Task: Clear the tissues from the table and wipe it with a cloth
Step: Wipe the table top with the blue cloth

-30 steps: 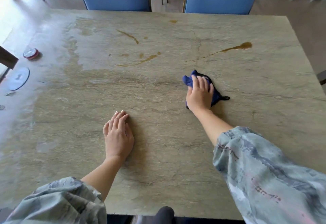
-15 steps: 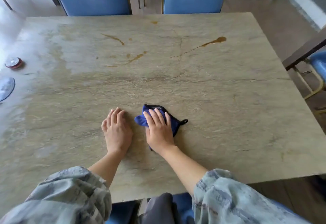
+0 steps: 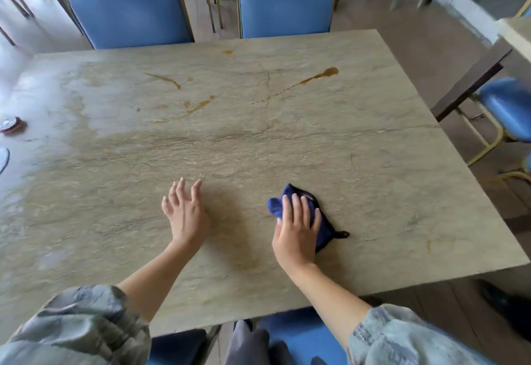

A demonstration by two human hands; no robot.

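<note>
Pressing down on the blue cloth (image 3: 311,215), my right hand (image 3: 297,231) is lying flat over it, fingers spread rather than curled, so I am pinning it to the table (image 3: 373,163) by the palm and not pinching it. The cloth is sitting bunched on the near right part of the top, peeking out ahead of my fingertips and off to the right, where a small dark loop (image 3: 342,234) is trailing. My left hand (image 3: 185,212) is hovering or resting lightly just left of centre, open, fingers splayed, holding nothing. I am seeing no tissues anywhere on the top, so I am judging the clearing done and the wiping in hand. What the coming stroke is turning on: the brown spill streaks (image 3: 313,77) are lying well beyond the cloth, toward the far edge by the blue chairs (image 3: 287,5), the longest one running diagonally up to the right. My right hand is the nearer, so I am expecting to push forward and slightly right. A small red object (image 3: 10,124) is sitting at the far left.
</note>
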